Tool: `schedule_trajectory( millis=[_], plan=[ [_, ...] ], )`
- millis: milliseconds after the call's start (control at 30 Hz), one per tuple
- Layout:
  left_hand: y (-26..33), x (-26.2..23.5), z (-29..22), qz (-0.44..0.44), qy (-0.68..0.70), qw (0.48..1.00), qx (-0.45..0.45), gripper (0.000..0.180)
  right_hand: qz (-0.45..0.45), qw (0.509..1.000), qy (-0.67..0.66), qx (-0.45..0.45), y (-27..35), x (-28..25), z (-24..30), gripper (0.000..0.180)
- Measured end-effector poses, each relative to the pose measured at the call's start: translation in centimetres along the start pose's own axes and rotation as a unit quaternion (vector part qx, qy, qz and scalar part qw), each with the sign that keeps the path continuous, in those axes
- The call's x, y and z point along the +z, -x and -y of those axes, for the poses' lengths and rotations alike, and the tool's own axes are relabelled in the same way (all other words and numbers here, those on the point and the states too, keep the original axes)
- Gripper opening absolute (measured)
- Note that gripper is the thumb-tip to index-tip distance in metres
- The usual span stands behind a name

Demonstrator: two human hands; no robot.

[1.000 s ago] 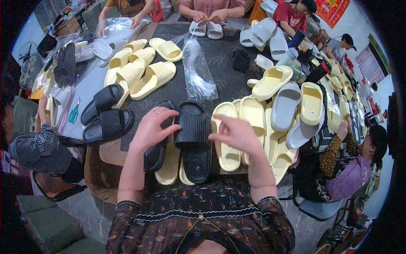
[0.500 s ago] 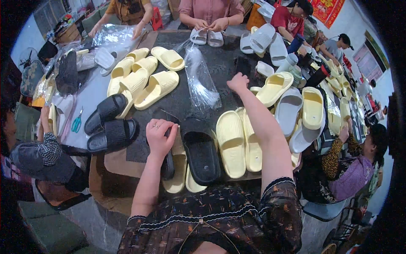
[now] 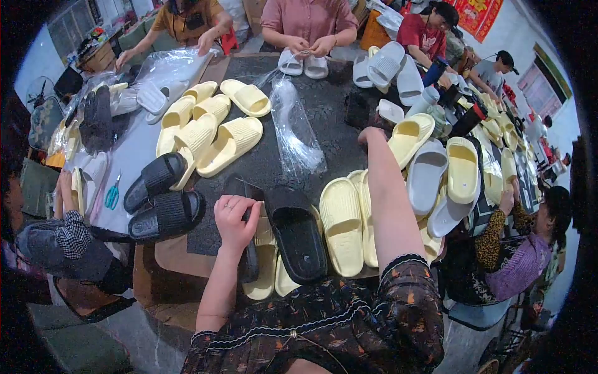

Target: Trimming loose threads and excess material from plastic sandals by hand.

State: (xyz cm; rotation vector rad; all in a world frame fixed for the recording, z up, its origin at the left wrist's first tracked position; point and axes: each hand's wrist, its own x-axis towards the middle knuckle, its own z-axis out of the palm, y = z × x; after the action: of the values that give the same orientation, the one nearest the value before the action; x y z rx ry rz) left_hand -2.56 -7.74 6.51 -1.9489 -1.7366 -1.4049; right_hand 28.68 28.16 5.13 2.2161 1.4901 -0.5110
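My left hand [image 3: 235, 218] is closed at the near table edge, over a black slipper [image 3: 250, 262]. A thin dark strand shows just beyond its knuckles. What lies between its fingers is hidden. Beside it, a larger black slipper [image 3: 300, 240] rests over pale yellow ones. My right arm stretches forward across yellow slippers [image 3: 342, 227]. The right hand [image 3: 372, 134] is bent downward next to a dark box-like object [image 3: 363, 111] and another yellow slipper [image 3: 411, 136]; its fingers are mostly out of sight. A bundle of clear plastic strands [image 3: 293, 134] lies mid-table.
Yellow slippers [image 3: 229, 144] and a black pair [image 3: 167, 214] lie at left, near teal scissors [image 3: 113, 194]. Grey slippers [image 3: 427, 171], bottles [image 3: 425, 100] and more footwear crowd the right. Across the table, a person's hands [image 3: 309, 47] hold strands above light slippers. Other people sit around.
My right hand has shifted right and its fingers have dipped beside the dark box. My left hand stays by the black slippers. The whole view has tilted slightly.
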Motion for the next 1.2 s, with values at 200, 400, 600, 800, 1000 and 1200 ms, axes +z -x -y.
schedule_trajectory(
  millis=[200,400,600,800,1000,1200],
  plan=[
    [-0.4,0.8,-0.2,0.004,0.017,1.000,0.015,0.009,0.020,0.998,0.052,-0.022,-4.7,0.3,-2.6,0.049],
    [-0.3,0.8,-0.1,0.000,0.013,1.000,0.014,0.009,-0.017,0.996,0.044,-0.073,-4.3,0.8,-3.2,0.065],
    [-0.1,0.8,0.0,0.012,0.004,1.000,0.009,0.009,-0.056,0.992,-0.040,-0.109,0.2,1.9,-2.2,0.081],
    [-0.3,0.7,-0.2,0.018,0.006,1.000,0.005,0.009,-0.134,0.979,-0.068,-0.136,2.4,2.7,-1.6,0.088],
    [-0.3,0.7,-0.3,0.009,0.002,1.000,0.002,0.009,-0.122,0.980,-0.092,-0.130,1.3,2.9,-2.0,0.089],
    [-0.1,0.6,-0.2,0.016,0.004,1.000,-0.007,0.009,-0.135,0.980,-0.100,-0.104,1.9,2.9,-1.6,0.095]
  ],
)
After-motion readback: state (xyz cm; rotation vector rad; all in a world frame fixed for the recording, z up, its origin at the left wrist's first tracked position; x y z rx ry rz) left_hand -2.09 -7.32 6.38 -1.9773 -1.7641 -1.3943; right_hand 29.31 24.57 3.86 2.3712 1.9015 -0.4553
